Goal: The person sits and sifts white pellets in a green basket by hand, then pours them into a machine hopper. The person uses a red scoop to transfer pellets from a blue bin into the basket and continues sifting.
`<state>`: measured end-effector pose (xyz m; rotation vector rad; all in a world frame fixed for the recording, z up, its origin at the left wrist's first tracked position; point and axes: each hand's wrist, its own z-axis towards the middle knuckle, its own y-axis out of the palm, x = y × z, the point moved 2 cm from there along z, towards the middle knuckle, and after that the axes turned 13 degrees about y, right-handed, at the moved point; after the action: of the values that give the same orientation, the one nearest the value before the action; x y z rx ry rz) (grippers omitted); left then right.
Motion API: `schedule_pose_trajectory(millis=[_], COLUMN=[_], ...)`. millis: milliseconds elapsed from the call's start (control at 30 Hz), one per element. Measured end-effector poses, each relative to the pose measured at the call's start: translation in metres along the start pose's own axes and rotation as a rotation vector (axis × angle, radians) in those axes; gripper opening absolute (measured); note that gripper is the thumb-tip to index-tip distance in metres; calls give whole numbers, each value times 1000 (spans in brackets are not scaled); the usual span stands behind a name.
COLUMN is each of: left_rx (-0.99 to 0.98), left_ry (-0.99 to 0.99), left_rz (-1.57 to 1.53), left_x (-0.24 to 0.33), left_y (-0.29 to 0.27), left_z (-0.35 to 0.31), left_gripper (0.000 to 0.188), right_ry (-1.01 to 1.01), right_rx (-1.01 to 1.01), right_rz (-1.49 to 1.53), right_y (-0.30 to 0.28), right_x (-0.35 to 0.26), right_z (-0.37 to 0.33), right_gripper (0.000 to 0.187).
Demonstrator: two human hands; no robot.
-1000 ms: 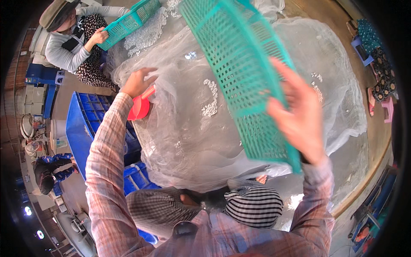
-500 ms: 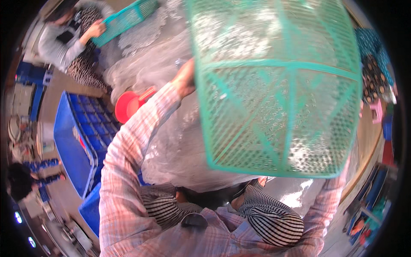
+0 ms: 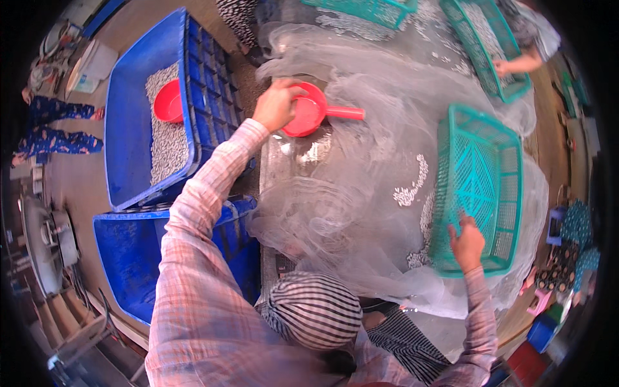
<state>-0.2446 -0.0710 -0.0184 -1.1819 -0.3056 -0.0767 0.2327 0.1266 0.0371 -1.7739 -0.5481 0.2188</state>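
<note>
My left hand [image 3: 276,104] reaches out and grips the rim of a red plastic scoop [image 3: 308,111] whose handle points right, lying on the white netting [image 3: 361,193]. My right hand [image 3: 467,242] holds the near edge of an empty teal plastic basket [image 3: 478,187] that rests flat on the netting. Small silvery fish [image 3: 412,187] lie in a short trail on the net just left of the basket. My plaid sleeves and striped head covering fill the lower middle.
Left of the table stands a blue crate [image 3: 155,116] holding silvery fish and a red bowl [image 3: 169,102]; another blue crate [image 3: 148,258] sits below it. Two more teal baskets [image 3: 490,45] lie at the far side, one touched by another person's hand [image 3: 509,64]. A person [image 3: 48,126] stands far left.
The teal basket, held up and tilted close to the camera before, now lies flat on the netting at the right. My left hand stays on the red scoop; the view has swung left.
</note>
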Motion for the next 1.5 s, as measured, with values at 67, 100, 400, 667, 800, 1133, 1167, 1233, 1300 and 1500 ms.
schedule_pose_trajectory(millis=[67,100,400,667,800,1133,1167,1233,1300,1500], left_rx=[-53,-37,368,367,524,776,862,958,794,-120], left_ry=[-38,-39,-507,-756,-538,-588,-598,-633,-730,-827], left_rz=[-86,-35,481,-291,-465,-1370,-1346,-1073,-662,454], left_x=[2,4,-89,-115,-49,72,62,17,-21,-145], left_y=[2,-1,-126,-170,-167,-134,-146,-180,-232,-243], left_z=[-7,-14,-48,-161,-137,-70,-70,-94,-130,-192], left_gripper=[37,41,94,72,41,41,37,30,35,67], right_ry=[-174,-281,-587,-277,-77,-772,-858,-1006,-884,-469], right_rx=[212,394,341,95,-584,-248,-165,-8,-37,96], right_rz=[9,146,470,180,993,1673,1554,1401,1459,891], right_y=[-17,-30,-36,20,84,-88,-98,-101,-81,56], right_x=[-59,-97,-319,-342,-317,-396,-401,-412,-414,-421], right_z=[4,9,84,97,127,-51,-55,-55,-39,40], right_gripper=[34,30,31,48,47,35,37,39,38,39])
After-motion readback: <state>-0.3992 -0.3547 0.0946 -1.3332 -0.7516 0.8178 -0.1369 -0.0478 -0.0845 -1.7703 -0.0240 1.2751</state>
